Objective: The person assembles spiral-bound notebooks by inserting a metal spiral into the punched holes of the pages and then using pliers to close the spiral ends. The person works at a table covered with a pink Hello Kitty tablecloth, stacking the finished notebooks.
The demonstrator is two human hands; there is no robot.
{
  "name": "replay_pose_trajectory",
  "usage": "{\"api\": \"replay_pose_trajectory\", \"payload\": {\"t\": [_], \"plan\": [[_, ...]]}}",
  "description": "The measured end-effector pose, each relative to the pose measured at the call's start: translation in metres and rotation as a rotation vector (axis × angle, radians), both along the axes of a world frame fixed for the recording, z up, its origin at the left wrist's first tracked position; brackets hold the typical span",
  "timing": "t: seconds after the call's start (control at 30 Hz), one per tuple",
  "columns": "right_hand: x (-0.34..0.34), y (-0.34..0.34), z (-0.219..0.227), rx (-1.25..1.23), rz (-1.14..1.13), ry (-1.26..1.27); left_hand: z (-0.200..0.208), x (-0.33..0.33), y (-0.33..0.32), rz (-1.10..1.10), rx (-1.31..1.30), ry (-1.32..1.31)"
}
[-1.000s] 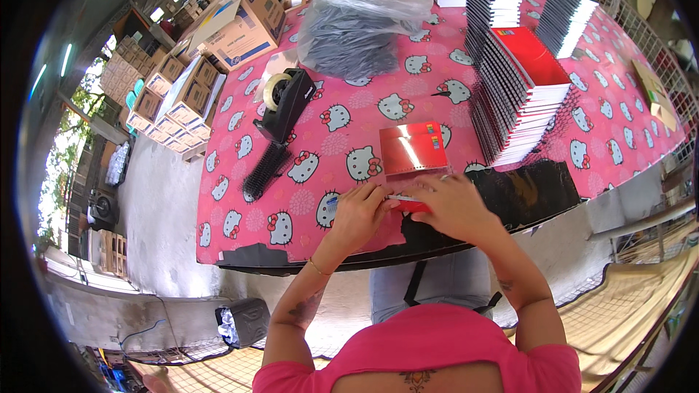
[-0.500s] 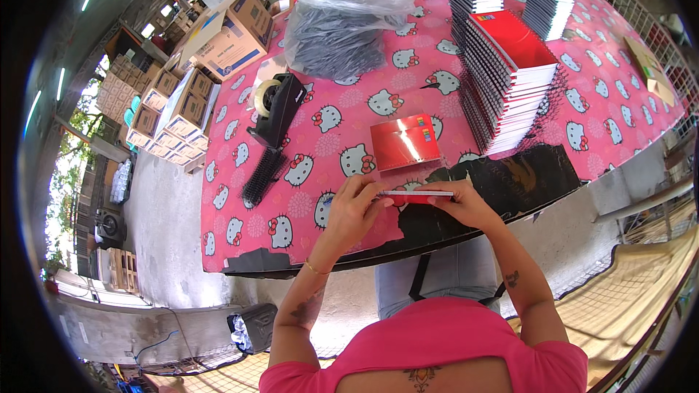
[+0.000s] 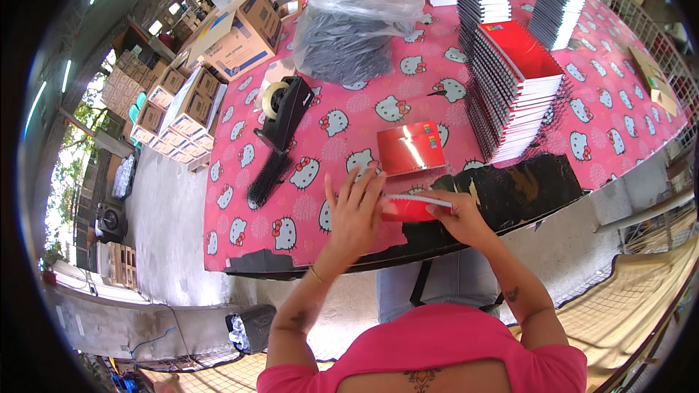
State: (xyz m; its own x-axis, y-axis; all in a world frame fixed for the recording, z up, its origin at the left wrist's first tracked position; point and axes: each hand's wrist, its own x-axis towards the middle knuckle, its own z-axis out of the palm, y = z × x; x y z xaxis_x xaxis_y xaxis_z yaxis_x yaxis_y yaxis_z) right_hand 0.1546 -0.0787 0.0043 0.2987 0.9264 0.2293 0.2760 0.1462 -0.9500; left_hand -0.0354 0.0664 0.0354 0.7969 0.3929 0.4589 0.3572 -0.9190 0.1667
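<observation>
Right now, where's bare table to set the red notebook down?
Free: the pink cloth between the tape dispenser and the loose red notebook. Crowded: the notebook stack to the right, and the bag of black coils behind.

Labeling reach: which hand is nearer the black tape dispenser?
Left. The left hand lies right of and below the tape dispenser; the right hand is farther right, past the left.

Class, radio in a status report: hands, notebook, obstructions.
Left hand flat on red notebook. Right hand pinching its edge. Second red notebook lies just beyond, apart.
</observation>
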Motion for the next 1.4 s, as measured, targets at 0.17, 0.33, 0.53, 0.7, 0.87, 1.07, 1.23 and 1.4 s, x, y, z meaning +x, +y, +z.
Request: {"api": "replay_pose_trajectory", "payload": {"t": [0.17, 0.33, 0.53, 0.7, 0.87, 1.07, 1.23, 1.4], "plan": [[0.009, 0.002, 0.015, -0.022, 0.083, 0.008, 0.023, 0.0, 0.018, -0.201, -0.142, 0.009], [0.015, 0.0, 0.017, 0.005, 0.133, -0.088, 0.027, 0.002, 0.022, -0.221, -0.48, 0.072], [0.015, -0.001, 0.016, -0.052, 0.152, -0.042, 0.026, -0.002, 0.03, -0.257, -0.486, 0.198], [0.003, 0.001, 0.002, -0.014, 0.032, 0.163, 0.006, 0.005, -0.03, 0.119, 0.13, 0.216], [-0.007, 0.005, 0.008, -0.054, 0.014, 0.255, -0.021, 0.002, -0.032, 0.148, 0.117, 0.151], [-0.008, 0.005, 0.026, -0.049, -0.007, 0.344, -0.026, -0.003, -0.049, -0.041, 0.115, 0.197], [-0.013, 0.005, 0.022, -0.123, 0.032, 0.321, 0.025, 0.027, -0.021, 0.135, 0.141, 0.076], [-0.003, -0.003, 0.03, -0.084, 0.022, 0.301, -0.011, 0.016, -0.038, 0.039, 0.216, 0.158]]}}
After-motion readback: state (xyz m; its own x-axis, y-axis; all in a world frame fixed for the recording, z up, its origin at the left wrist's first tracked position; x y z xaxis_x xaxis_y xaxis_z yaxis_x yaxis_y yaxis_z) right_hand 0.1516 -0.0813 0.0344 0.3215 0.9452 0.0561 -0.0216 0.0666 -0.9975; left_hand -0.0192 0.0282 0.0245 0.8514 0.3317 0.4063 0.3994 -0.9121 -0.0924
